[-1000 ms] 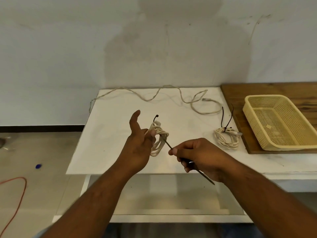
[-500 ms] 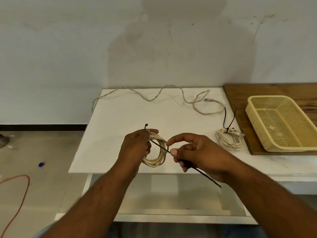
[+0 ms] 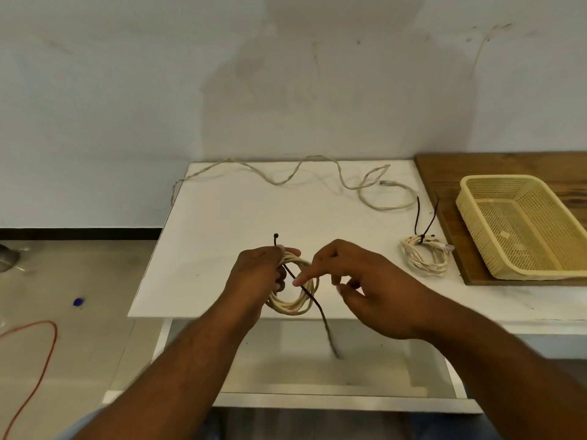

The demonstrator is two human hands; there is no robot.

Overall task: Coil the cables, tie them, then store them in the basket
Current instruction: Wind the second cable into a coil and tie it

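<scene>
**Clerk:** Item one, the hands?

**Checker:** Left hand (image 3: 257, 274): raised over the near edge of the bench (image 3: 222, 233), fingers curled round one side of the coiled cable (image 3: 292, 309). Right hand (image 3: 365, 287): just beside the coil, one fingertip against the zip tie (image 3: 324, 322), the other fingers loosely bent. It grips nothing that I can see.

**Clerk:** Item two, the coiled cable?

**Checker:** Cream, several loops, off the bench top, hanging from the left hand's grip.

**Clerk:** The zip tie?

**Checker:** Black. Its head end sticks up above the left hand's fingers. The strap runs slantwise across the coil and its tail hangs free below the bench edge, blurred.

**Clerk:** Other cables?

**Checker:** One tied coil (image 3: 422, 265), cream, flat on the bench near its right side, with black tie ends (image 3: 417, 214) standing up from it. One loose cable (image 3: 279, 183), cream, uncoiled, wandering along the far edge of the bench by the wall, one end dropping over the left corner.

**Clerk:** The basket?

**Checker:** Basket (image 3: 536, 274): pale yellow perforated plastic, rectangular, on a wooden board (image 3: 444, 166) at the right, near the tied coil but apart from it. No cable lies in it.

**Clerk:** The floor?

**Checker:** An orange cord (image 3: 55, 336) at the left and a small blue object (image 3: 78, 302).
</scene>
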